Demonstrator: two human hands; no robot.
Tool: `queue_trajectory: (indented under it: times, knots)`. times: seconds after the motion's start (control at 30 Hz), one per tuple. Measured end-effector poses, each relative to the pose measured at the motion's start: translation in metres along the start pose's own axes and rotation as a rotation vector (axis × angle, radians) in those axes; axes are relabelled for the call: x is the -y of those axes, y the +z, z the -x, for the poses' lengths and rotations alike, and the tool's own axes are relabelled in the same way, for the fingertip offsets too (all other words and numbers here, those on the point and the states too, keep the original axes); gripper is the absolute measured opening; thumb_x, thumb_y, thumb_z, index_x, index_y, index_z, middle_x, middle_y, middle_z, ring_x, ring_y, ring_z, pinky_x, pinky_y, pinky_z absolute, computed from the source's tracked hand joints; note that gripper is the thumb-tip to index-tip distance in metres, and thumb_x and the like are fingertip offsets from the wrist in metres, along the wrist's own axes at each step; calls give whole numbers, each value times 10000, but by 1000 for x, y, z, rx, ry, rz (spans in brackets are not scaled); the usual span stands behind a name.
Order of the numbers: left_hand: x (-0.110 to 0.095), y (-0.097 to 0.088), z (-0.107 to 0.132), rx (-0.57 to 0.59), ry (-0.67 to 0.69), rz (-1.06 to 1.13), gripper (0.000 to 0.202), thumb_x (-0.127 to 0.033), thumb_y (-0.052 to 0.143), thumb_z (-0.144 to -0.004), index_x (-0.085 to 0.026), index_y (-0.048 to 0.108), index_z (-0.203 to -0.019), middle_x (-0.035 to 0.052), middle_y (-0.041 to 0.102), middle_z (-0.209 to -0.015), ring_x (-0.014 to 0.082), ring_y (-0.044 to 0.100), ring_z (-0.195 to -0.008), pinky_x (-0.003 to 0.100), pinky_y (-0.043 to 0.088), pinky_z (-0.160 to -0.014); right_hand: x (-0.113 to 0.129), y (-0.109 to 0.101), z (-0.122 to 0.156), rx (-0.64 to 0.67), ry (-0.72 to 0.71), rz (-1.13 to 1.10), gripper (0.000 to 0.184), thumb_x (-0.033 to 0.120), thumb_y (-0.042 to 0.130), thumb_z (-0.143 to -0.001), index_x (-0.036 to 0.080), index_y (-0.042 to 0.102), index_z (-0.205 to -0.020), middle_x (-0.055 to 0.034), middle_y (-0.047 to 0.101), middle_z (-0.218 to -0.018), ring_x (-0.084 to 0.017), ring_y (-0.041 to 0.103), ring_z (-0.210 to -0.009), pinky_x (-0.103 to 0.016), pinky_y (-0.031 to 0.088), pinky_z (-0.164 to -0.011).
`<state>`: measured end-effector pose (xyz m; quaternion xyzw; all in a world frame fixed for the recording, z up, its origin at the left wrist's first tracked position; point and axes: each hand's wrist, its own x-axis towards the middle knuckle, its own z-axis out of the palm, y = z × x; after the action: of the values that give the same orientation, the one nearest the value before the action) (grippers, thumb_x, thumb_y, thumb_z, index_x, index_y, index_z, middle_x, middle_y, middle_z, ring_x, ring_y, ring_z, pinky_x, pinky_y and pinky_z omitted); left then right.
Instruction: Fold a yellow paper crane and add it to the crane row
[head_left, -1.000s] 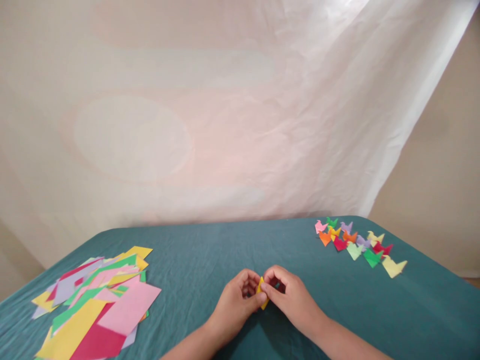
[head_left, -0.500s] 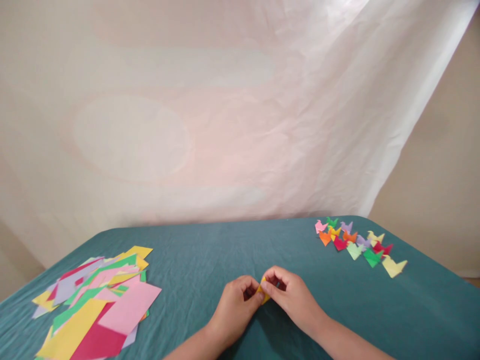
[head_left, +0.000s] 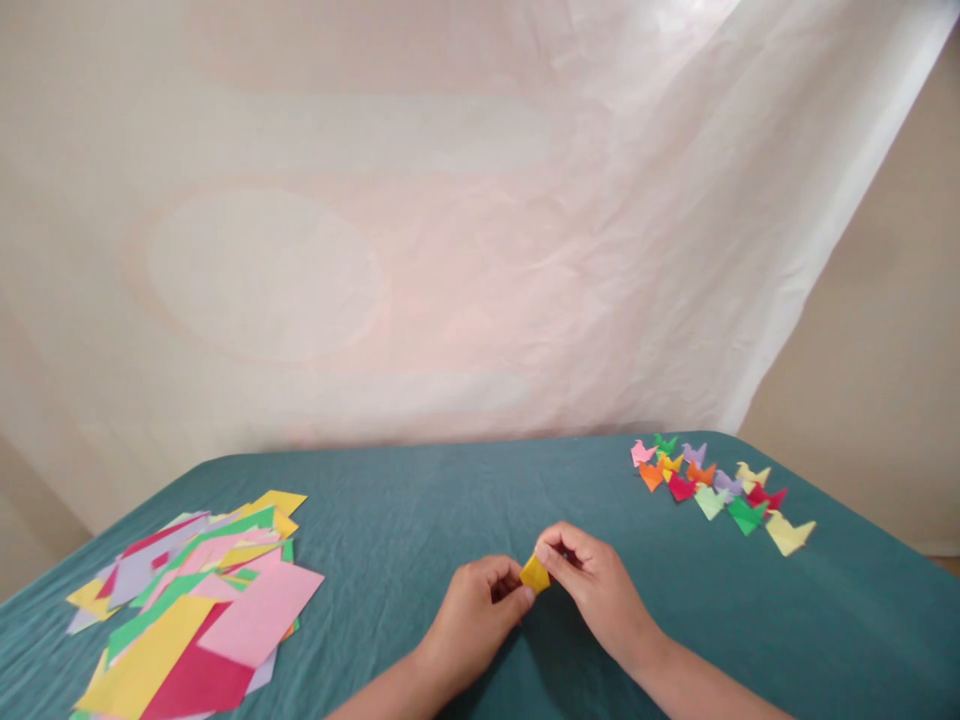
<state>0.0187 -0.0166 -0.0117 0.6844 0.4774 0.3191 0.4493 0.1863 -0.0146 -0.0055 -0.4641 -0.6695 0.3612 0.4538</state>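
A small folded piece of yellow paper (head_left: 535, 575) is held between my two hands, just above the cloth. My left hand (head_left: 484, 610) pinches its left lower side between thumb and fingers. On the upper right corner, the thumb and fingertips of my right hand (head_left: 589, 590) are closed. Part of the paper shows between the fingertips; its edges under the fingers are hidden.
Loose coloured paper sheets (head_left: 259, 615) lie overlapping at the left of the table. Several small folded paper birds (head_left: 746, 515) stand grouped at the back right. A dark green cloth (head_left: 420, 520) covers the table, and a pale hanging sheet (head_left: 465, 250) rises behind it.
My right hand has moved slightly up and right, and the fingertips have drawn apart. More of the yellow paper's face shows now. Both hands still hold it.
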Motion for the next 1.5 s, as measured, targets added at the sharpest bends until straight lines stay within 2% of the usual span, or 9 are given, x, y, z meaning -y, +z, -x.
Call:
queue_trajectory:
  times: [0.13, 0.23, 0.47, 0.67, 0.87, 1.1, 1.27, 1.37, 1.5]
  knots:
    - [-1, 0, 0, -59, -10, 30, 158, -250, 538, -788, -160, 578, -665, -21, 572, -576, 121, 520, -554, 212, 364, -542, -6, 3, -2, 41, 65, -30, 221, 360, 527, -871, 177, 591, -764, 10, 589, -705, -138, 530, -669, -222, 396, -606]
    - [-1, -1, -1, -85, -36, 90, 193, -307, 543, -808, -158, 569, -688, -13, 586, -586, 127, 544, -552, 216, 382, -549, -10, 5, -2, 88, 95, 19, 242, 366, 543, -859, 173, 581, -719, 21, 562, -653, -127, 498, -626, -215, 372, -577]
    - [11, -1, -4, -49, -14, 123, 244, -380, 561, -822, -157, 581, -725, -17, 586, -619, 124, 556, -581, 210, 385, -560, -13, 9, 2, 78, -54, 214, 253, 303, 479, -891, 195, 475, -662, 37, 496, -620, -120, 461, -595, -220, 320, -569]
    - [5, 2, -1, -61, 3, 118, 269, -393, 537, -841, -155, 563, -718, -4, 586, -629, 131, 567, -589, 218, 401, -561, -8, 10, 2, 57, -69, 254, 253, 279, 471, -895, 197, 458, -656, 39, 487, -620, -119, 458, -590, -220, 318, -568]
    - [3, -4, -2, -238, 54, 102, 149, -266, 612, -776, -199, 492, -833, -29, 578, -712, 125, 564, -622, 215, 421, -577, -3, 6, 2, -6, -9, 132, 254, 350, 500, -886, 189, 533, -692, 38, 528, -625, -116, 478, -586, -206, 346, -550]
    - [3, -3, -2, -141, 48, 143, 99, -248, 586, -791, -187, 550, -860, -11, 609, -709, 136, 582, -643, 222, 441, -599, -6, 7, 0, 27, 10, 79, 237, 372, 525, -873, 186, 567, -732, 27, 555, -656, -124, 509, -614, -208, 380, -569]
    - [-1, -6, -1, -167, 80, 95, 126, -290, 550, -829, -176, 593, -799, -2, 610, -720, 129, 570, -624, 226, 438, -599, -3, 7, 3, 80, -31, 73, 257, 392, 494, -897, 187, 588, -774, 18, 580, -693, -127, 530, -642, -210, 389, -589]
    - [1, -7, -4, -120, 50, 187, 185, -338, 536, -844, -162, 583, -809, 10, 612, -720, 133, 569, -614, 225, 435, -558, 0, 6, 3, 118, -35, 15, 302, 403, 418, -934, 190, 590, -808, 12, 590, -704, -127, 544, -648, -211, 400, -598]
    - [5, -7, -7, -66, 18, 284, 228, -383, 563, -830, -155, 562, -810, 3, 592, -689, 124, 561, -598, 214, 430, -538, -1, 5, 2, 130, -15, -24, 260, 398, 463, -914, 190, 599, -838, 4, 611, -722, -139, 563, -672, -218, 420, -616]
